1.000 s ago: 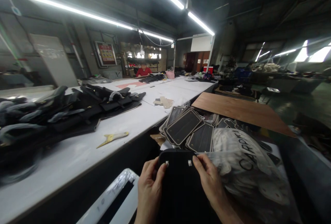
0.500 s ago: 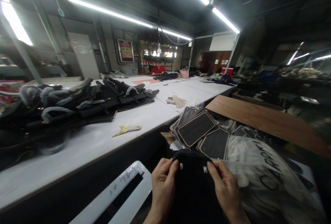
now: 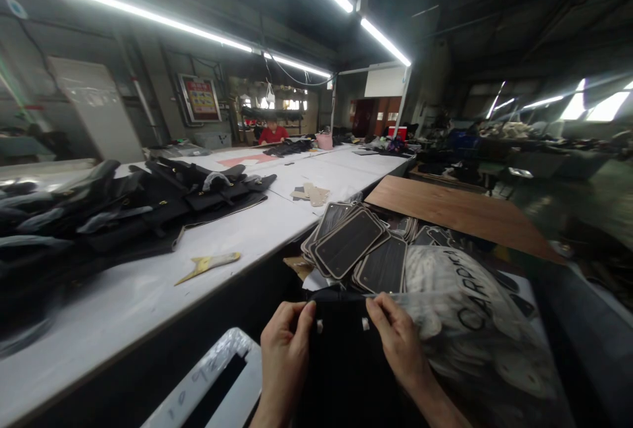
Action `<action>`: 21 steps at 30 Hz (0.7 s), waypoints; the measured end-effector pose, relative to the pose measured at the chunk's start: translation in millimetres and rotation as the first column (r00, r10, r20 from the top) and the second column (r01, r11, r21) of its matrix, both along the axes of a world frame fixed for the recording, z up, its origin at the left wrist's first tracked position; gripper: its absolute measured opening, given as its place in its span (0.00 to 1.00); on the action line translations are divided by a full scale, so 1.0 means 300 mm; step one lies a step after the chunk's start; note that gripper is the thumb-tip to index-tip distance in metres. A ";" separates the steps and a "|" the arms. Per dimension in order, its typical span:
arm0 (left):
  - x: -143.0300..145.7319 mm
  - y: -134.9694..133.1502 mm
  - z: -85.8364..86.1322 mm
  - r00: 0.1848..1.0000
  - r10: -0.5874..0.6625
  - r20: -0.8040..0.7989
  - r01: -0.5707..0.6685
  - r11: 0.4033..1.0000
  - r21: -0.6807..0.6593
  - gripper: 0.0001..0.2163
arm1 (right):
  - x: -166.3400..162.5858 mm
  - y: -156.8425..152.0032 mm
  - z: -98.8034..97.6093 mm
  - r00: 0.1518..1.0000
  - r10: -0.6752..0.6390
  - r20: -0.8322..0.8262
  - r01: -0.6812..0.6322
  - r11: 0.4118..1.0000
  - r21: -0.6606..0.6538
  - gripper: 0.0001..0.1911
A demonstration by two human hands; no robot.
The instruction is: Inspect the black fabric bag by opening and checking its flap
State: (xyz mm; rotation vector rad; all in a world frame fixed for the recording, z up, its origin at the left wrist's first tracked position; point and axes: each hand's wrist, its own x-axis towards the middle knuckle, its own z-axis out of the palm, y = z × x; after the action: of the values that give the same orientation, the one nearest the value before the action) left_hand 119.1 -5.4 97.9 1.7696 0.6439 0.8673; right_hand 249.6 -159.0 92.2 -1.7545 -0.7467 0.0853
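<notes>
Both hands, left hand (image 3: 283, 349) and right hand (image 3: 395, 342), pinch the black panel's (image 3: 341, 362) top edge just before the panel stack (image 3: 353, 246), which a careless tug could topple.

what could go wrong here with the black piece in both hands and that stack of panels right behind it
The left hand and right hand pinch the black piece only at its top edge, so it may slip or sag. The stack of dark panels just beyond leans unevenly; a nudge could slide some off. The plastic bag lies against the right hand and might snag or drag.
</notes>
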 end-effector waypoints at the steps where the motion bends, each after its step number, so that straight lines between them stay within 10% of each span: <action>1: 0.003 -0.002 -0.007 1.000 0.001 0.002 -0.001 1.000 -0.018 0.18 | 0.006 0.000 -0.005 1.000 0.004 0.015 -0.003 1.000 -0.013 0.23; 10: 0.023 0.004 -0.040 0.967 -0.178 0.184 0.205 0.969 -0.142 0.13 | 0.052 0.000 -0.001 0.939 0.109 0.327 -0.061 0.986 -0.154 0.14; 15: 0.033 0.001 -0.070 0.808 -0.435 0.398 0.546 0.807 -0.227 0.31 | 0.042 0.036 0.000 0.836 0.124 0.535 -0.079 0.991 -0.107 0.13; 21: 0.018 0.031 -0.050 0.855 -0.452 0.255 0.498 0.853 -0.158 0.33 | 0.018 0.042 0.036 0.805 0.173 0.567 -0.172 0.984 -0.056 0.07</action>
State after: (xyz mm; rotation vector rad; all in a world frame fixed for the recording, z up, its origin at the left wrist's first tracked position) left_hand 124.5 3.9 82.8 1.5134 0.1336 0.5949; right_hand 254.9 -146.3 103.1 -1.7187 -1.3447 -0.3376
